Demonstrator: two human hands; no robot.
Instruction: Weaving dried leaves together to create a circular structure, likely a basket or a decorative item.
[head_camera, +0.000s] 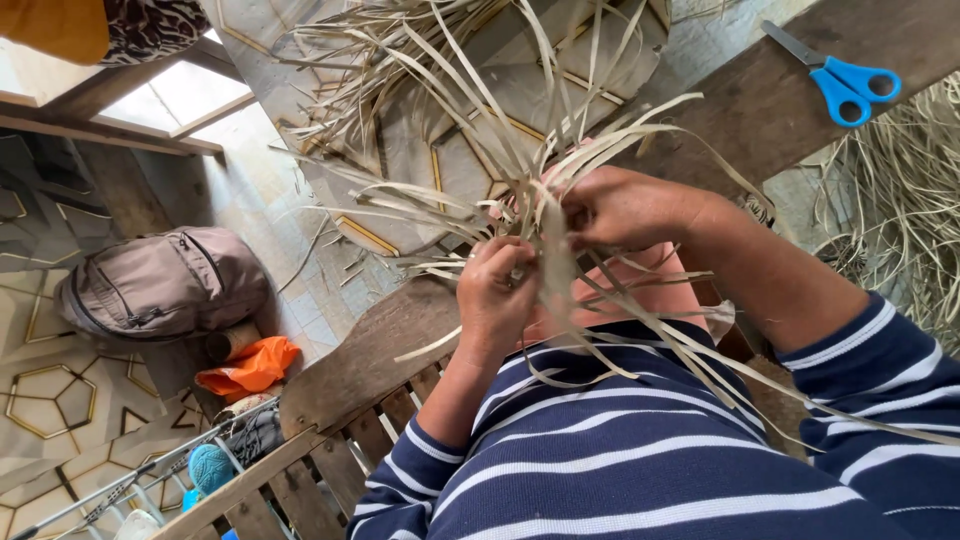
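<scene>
holding a bundle of pale, flat straw strips (540, 215) between both hands, above the lap and against a navy top with white stripes (640, 450). fanning the long strip ends outward in every direction, some rising toward the tiled floor, others trailing down across the striped top. pinching a few strips with the left hand (497, 290), fingers curled tight around them, knuckles facing the camera. clamping the upper part of the same bundle with the right hand (625, 208), fingers bent and closed over the crossing strips, fingertips hidden among them. keeping the two hands just beside each other, the right a little higher.

sitting over a dark wooden bench (370, 360) with slats showing below the left forearm. lying on another wooden plank at the upper right, a pair of blue-handled scissors (835, 75), well apart from the hands. piling up at the right edge, more loose straw (900, 200). spreading over the patterned floor beyond the hands, another heap of strips (420, 60). resting on the floor at the left, a grey-brown backpack (165, 285), with an orange cloth (250, 368) just beside it.
</scene>
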